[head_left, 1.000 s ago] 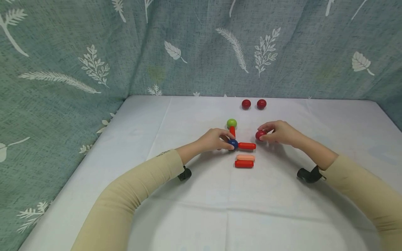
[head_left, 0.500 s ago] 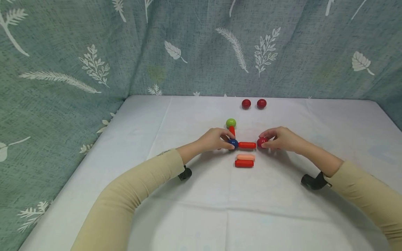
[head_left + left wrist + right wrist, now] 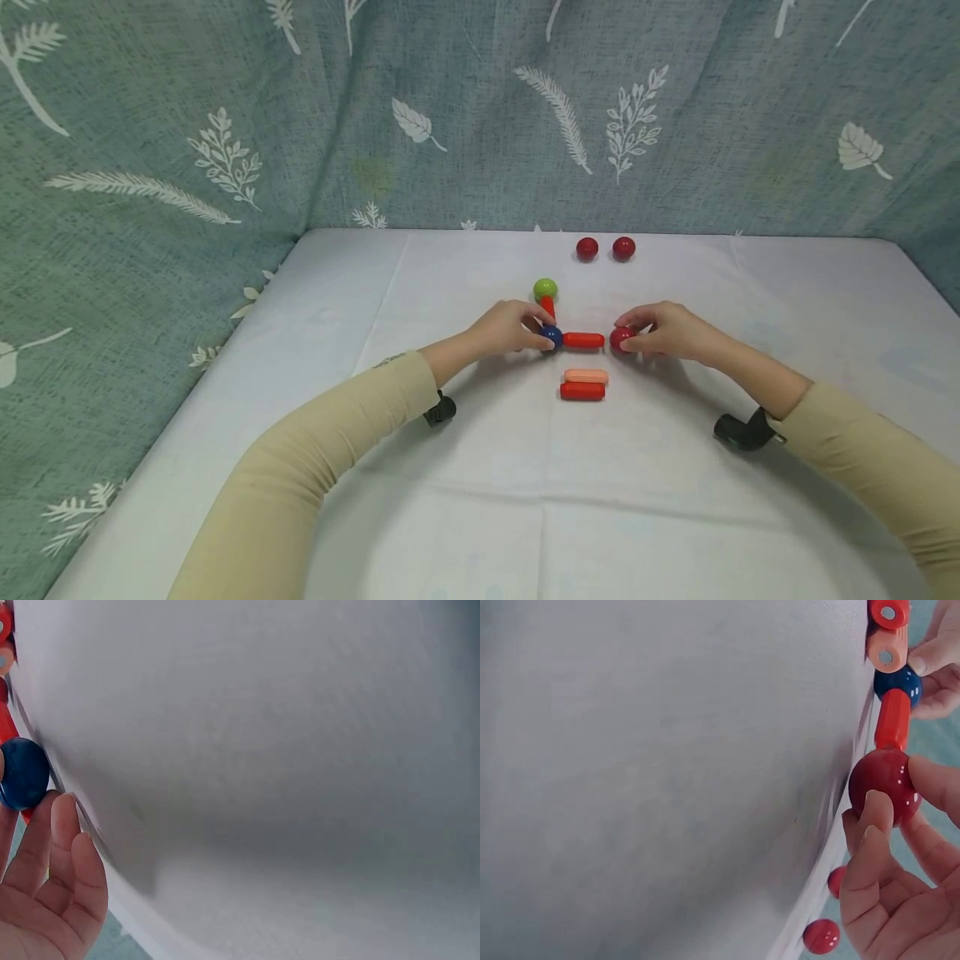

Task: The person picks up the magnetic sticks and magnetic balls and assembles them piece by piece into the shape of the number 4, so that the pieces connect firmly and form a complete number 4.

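Observation:
My left hand [image 3: 510, 327] pinches a blue ball [image 3: 552, 337] between thumb and fingers. Two red rods join that ball: one rod [image 3: 583, 340] points right, and the other [image 3: 548, 308] runs away from me to a green ball [image 3: 545, 289]. With thumb and fingertips my right hand [image 3: 670, 333] holds a red ball [image 3: 621, 339] just off the free end of the right-pointing rod. The right wrist view shows this red ball [image 3: 883, 786] in line with the rod [image 3: 893, 720] and the blue ball. In the left wrist view the blue ball [image 3: 25, 774] sits at the fingertips.
A peach rod [image 3: 587, 376] and a loose red rod [image 3: 582, 392] lie side by side nearer me. Two red balls, one [image 3: 587, 248] left of the other [image 3: 623, 248], rest near the far edge of the white-covered table [image 3: 450, 517]. A patterned curtain [image 3: 480, 117] hangs behind.
My right hand has brought its red ball nearer to me, level with the rod's end. The blue ball, its rods and the green ball have shifted slightly left and away with my left hand.

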The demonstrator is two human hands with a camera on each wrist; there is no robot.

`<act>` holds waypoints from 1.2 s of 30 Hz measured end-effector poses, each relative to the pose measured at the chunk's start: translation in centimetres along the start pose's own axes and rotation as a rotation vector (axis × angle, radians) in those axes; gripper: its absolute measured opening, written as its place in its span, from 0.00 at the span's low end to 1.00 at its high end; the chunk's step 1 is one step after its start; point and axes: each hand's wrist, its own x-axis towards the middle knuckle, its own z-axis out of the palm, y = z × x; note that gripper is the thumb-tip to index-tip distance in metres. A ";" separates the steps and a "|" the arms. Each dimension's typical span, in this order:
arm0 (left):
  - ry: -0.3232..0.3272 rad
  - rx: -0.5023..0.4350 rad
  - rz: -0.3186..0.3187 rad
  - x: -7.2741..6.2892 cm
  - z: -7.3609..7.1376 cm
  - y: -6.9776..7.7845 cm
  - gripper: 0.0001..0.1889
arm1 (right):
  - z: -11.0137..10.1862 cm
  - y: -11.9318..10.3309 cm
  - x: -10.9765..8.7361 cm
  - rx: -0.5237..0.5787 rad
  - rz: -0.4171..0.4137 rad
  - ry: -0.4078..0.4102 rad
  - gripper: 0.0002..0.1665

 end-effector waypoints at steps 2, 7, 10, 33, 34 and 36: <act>0.000 0.002 -0.008 0.1 -0.1 -0.1 0.19 | 0.0 -0.1 0.1 -0.002 -0.002 -0.002 0.23; 0.005 0.002 -0.037 0.3 -0.5 -0.3 0.19 | 0.1 -0.4 0.6 0.001 0.013 -0.010 0.23; -0.001 -0.005 -0.049 0.5 -0.6 -0.3 0.19 | 0.2 -0.5 0.9 0.002 0.023 -0.010 0.23; -0.010 0.009 -0.021 0.7 -0.7 -0.5 0.19 | 0.4 -0.7 1.9 0.020 0.058 -0.047 0.22; -0.009 0.009 -0.021 0.7 -0.7 -0.5 0.18 | 0.4 -0.6 1.9 0.020 0.058 -0.050 0.22; -0.008 0.009 -0.021 0.7 -0.7 -0.5 0.18 | 0.4 -0.6 2.0 0.019 0.060 -0.054 0.22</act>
